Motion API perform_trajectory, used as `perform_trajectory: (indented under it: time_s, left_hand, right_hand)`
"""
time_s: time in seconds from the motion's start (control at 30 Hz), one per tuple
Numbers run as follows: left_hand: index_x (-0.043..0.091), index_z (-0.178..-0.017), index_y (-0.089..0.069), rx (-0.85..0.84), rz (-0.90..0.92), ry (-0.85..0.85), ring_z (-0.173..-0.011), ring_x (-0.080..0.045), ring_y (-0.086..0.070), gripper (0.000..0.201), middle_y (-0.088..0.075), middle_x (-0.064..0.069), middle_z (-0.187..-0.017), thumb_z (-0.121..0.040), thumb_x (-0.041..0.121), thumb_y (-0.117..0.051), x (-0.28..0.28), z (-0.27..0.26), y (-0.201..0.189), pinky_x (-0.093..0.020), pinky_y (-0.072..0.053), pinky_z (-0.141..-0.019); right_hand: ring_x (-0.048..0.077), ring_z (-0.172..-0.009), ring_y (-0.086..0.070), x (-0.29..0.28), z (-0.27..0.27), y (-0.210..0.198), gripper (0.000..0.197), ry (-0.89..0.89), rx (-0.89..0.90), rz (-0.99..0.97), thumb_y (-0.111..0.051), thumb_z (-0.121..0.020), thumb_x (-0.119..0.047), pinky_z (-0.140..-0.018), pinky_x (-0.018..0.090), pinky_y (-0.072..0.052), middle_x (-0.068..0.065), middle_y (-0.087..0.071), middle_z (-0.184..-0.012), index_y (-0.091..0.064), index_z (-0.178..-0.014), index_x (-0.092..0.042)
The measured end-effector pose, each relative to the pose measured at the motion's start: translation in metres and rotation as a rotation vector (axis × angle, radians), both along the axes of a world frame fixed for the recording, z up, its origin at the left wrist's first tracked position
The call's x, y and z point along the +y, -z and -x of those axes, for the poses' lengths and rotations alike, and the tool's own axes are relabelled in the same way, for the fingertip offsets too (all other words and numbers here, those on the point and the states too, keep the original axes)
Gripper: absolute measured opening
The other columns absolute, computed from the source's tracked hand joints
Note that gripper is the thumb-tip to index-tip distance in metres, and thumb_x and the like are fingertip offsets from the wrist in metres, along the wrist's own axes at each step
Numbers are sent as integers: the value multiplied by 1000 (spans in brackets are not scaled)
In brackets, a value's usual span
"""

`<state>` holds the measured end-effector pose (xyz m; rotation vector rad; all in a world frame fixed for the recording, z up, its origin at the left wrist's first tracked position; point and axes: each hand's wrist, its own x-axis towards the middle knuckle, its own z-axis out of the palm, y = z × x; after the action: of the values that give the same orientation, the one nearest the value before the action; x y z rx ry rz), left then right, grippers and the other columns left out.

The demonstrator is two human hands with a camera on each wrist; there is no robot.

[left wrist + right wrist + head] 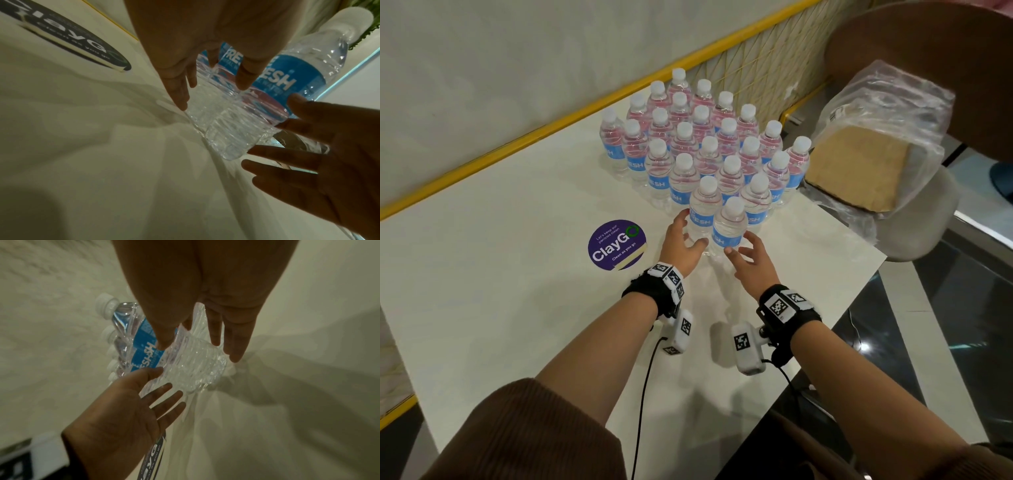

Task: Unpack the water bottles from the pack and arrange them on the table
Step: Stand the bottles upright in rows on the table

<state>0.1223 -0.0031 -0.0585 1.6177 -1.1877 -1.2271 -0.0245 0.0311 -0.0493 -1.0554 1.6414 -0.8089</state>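
Note:
Several clear water bottles [702,144] with white caps and blue labels stand upright in tight diagonal rows on the white table [500,274]. The nearest bottle [729,226] stands at the front tip of the group, with another bottle [704,212] just left of it and behind. My left hand [691,229] reaches to the left side of these two with straight fingers [180,97]. My right hand [739,245] is spread just right of the nearest bottle [191,369] and grips nothing. The bottles' lower parts lie between my two hands.
The emptied plastic wrap [887,102] with its cardboard tray [856,164] lies on a chair past the table's right edge. A round purple ClayGo sticker [616,245] is left of my hands. A yellow rail [517,144] borders the table's far side.

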Motion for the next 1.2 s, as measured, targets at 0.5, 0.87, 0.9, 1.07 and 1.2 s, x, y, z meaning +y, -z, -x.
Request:
perform_trajectory:
  time_s: [0.5,0.87,0.9,1.07,1.2]
  left_hand:
    - [22,-149,-21,-13,-15,7,-130,-28,-47,70,-35,-9,-150,-91,26,-60,-2,9,-5,-33,-37,-106]
    - [28,-150,-16,-6,-48,47,-136,-31,-40,73,-26,-3,-155,-91,35,-59,-3,4,-8,-37,-36,-107]
    - [28,-150,-16,-5,-50,52,-136,-31,-39,74,-26,-2,-156,-90,37,-59,-3,4,-8,-38,-36,-107]
    - [27,-150,-16,10,-38,52,-137,-26,-39,72,-27,-3,-155,-91,36,-57,0,8,-9,-36,-33,-111]
    - [23,-150,-19,-10,-49,35,-141,-23,-32,67,-27,-4,-156,-94,35,-53,4,10,-11,-24,-29,-100]
  right_hand:
    - [23,-119,-54,-11,-3,-8,61,21,134,23,-63,-87,-39,-100,42,-47,10,-57,-130,-37,-142,-30]
    - [25,-123,-52,-12,-1,-9,60,1,157,-47,-61,-88,-41,-103,40,-44,11,-52,-137,-39,-140,-20]
    - [25,-122,-53,-11,-1,-9,61,14,151,-53,-61,-88,-41,-103,40,-44,11,-52,-137,-39,-140,-19]
    - [23,-118,-56,-5,1,-11,59,20,134,-37,-62,-87,-42,-96,31,-43,10,-53,-135,-41,-136,-19]
    - [23,-118,-56,-9,4,-12,55,-14,144,-29,-60,-88,-41,-97,32,-45,9,-54,-135,-44,-137,-21]
